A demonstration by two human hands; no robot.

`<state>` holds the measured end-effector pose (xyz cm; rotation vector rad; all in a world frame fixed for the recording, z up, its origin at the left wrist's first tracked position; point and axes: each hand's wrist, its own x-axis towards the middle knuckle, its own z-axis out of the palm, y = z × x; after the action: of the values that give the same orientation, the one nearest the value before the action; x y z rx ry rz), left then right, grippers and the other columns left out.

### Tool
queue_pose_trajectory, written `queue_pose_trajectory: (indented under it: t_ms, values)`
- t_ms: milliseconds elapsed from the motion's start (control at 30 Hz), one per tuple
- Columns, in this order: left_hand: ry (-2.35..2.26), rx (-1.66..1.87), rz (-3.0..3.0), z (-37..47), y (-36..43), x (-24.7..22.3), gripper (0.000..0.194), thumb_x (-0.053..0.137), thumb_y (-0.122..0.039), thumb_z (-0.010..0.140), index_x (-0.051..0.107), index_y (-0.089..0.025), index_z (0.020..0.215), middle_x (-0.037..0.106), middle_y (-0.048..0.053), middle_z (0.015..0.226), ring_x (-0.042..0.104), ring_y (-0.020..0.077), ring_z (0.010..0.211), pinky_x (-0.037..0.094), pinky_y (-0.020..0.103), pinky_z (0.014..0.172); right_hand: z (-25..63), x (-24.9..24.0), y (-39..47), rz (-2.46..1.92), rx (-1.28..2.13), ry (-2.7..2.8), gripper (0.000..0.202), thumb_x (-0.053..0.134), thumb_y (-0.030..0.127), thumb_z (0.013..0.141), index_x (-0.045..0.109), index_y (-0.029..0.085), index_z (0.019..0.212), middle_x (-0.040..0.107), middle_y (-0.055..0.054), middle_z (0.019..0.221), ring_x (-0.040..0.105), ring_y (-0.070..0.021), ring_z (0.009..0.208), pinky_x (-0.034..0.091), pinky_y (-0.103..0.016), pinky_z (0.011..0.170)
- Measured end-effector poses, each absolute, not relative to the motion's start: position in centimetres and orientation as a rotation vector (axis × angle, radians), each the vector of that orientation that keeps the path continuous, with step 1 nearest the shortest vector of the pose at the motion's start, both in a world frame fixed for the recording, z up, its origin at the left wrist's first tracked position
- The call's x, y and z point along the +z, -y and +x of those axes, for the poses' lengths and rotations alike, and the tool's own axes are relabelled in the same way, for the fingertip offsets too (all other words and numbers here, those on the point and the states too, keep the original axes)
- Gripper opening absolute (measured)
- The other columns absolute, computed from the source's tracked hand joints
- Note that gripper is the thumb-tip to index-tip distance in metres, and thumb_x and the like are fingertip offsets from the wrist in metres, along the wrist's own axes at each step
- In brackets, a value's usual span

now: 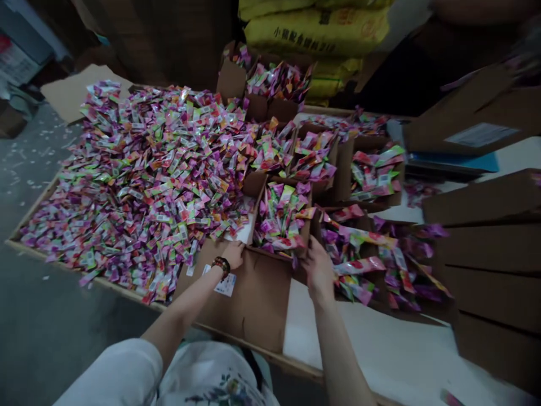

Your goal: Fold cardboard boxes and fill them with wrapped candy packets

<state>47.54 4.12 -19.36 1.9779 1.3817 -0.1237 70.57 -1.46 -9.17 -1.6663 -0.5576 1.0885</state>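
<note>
My left hand (pixel 234 255), with a beaded bracelet on its wrist, grips the near left corner of an open cardboard box (pixel 264 276). On the box's near right side my right hand (pixel 318 269) is closed on the wall, its fingertips partly hidden. Small wrapped packets (pixel 282 217) in pink, purple and green fill this box. A wide brown flap with a white label (pixel 225 285) folds out from it towards my body. Beside my right hand stands another box heaped with longer wrapped packets (pixel 359 265).
A huge pile of loose packets (pixel 160 169) covers the table's left side, inside a wooden edge (pixel 122 290). More packed boxes (pixel 315 155) stand behind. Stacked cartons (pixel 494 282) rise at the right, yellow sacks (pixel 316 34) at the back. A dark figure is at the upper right.
</note>
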Motion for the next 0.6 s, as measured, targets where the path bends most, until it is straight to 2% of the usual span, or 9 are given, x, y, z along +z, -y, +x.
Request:
queue_pose_trajectory:
  t_ms: [100,167,233,300,433,533,600]
  values:
    - [-1.439,-0.045,1.964,46.5,-2.7,-19.0,0.047,0.056,-0.015,0.083,0.057,-0.014,0.13,0.058,0.012,0.131,0.046,0.0236,0.128,0.024,0.036,0.117,68.5,-11.5,9.0,-1.726,0.972,0.461,0.06,0.051,0.06,0.083,0.058,0.014,0.12,0.067,-0.015,0.117,0.063,-0.0274,0.111,0.047,-0.043,0.098]
    - [-1.673,0.031,1.867,44.7,-0.6,-18.6,0.055,0.05,-0.019,0.087,0.044,-0.013,0.142,0.051,0.014,0.138,0.039,0.0253,0.135,0.019,0.038,0.119,67.1,-14.9,13.9,-1.984,1.007,0.525,0.073,0.057,0.067,0.072,0.058,0.012,0.119,0.06,-0.02,0.128,0.055,-0.0343,0.122,0.042,-0.048,0.103]
    - [-2.033,0.08,1.622,41.6,2.7,-18.2,0.06,0.044,-0.023,0.09,0.033,-0.007,0.147,0.044,0.021,0.14,0.036,0.0303,0.136,0.024,0.045,0.117,66.1,-18.7,17.1,-2.23,1.11,0.452,0.096,0.061,0.074,0.057,0.054,0.008,0.126,0.049,-0.025,0.139,0.043,-0.0405,0.132,0.035,-0.052,0.11]
    - [-2.303,0.071,1.318,37.6,6.4,-17.9,0.059,0.044,-0.028,0.09,0.035,-0.001,0.142,0.044,0.028,0.135,0.041,0.0367,0.131,0.033,0.052,0.109,65.5,-21.9,18.3,-2.348,1.217,0.312,0.106,0.062,0.076,0.051,0.051,0.004,0.128,0.05,-0.027,0.139,0.04,-0.0423,0.134,0.032,-0.053,0.112]
    - [-2.31,0.046,1.107,31.0,11.3,-17.8,0.055,0.058,-0.036,0.085,0.048,-0.01,0.133,0.048,0.025,0.134,0.043,0.0399,0.13,0.037,0.056,0.103,64.8,-24.7,17.2,-2.289,1.376,0.202,0.089,0.066,0.072,0.054,0.059,0.009,0.117,0.066,-0.02,0.119,0.054,-0.0375,0.124,0.046,-0.048,0.103]
    - [-2.248,0.115,1.081,28.6,10.6,-18.7,0.067,0.065,-0.047,0.081,0.044,-0.011,0.134,0.047,0.025,0.137,0.043,0.0392,0.131,0.037,0.054,0.104,63.6,-24.7,16.4,-2.142,1.489,0.17,0.07,0.072,0.065,0.055,0.067,0.011,0.099,0.072,-0.016,0.105,0.061,-0.0334,0.115,0.052,-0.042,0.096]
    - [-2.169,0.177,1.058,27.4,8.7,-19.2,0.071,0.066,-0.051,0.08,0.042,-0.008,0.131,0.054,0.025,0.131,0.052,0.0352,0.124,0.041,0.047,0.102,62.2,-24.3,16.4,-2.06,1.487,0.154,0.062,0.074,0.061,0.058,0.069,0.013,0.097,0.073,-0.013,0.102,0.063,-0.0308,0.113,0.054,-0.04,0.094]
